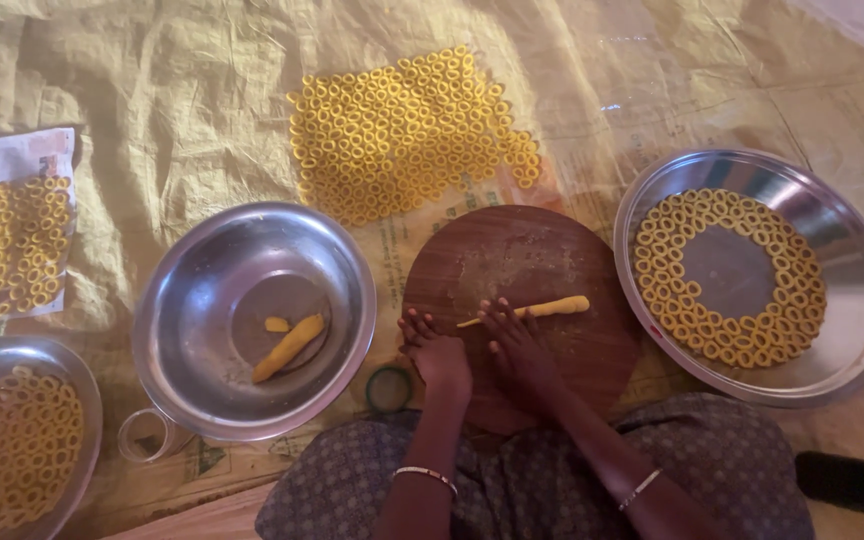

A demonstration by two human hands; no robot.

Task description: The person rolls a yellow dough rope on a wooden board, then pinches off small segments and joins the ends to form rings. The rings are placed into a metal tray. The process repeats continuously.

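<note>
A round wooden board (532, 265) lies in front of me on a yellow sheet. On it rests a thin yellow dough rope (542, 309). My right hand (514, 345) presses flat on the rope's left end, fingers spread. My left hand (434, 350) rests beside it on the board's left edge, fingers apart, holding nothing. A steel bowl (192, 300) to the left holds a thick yellow dough piece (289, 347) and a small scrap.
A steel plate (852, 300) at right carries a ring of small dough loops. Many more loops (402, 130) lie on the sheet beyond the board, on paper (7, 240) at far left and in a plate (12, 440) at lower left. A small green ring (389, 388) sits by the board.
</note>
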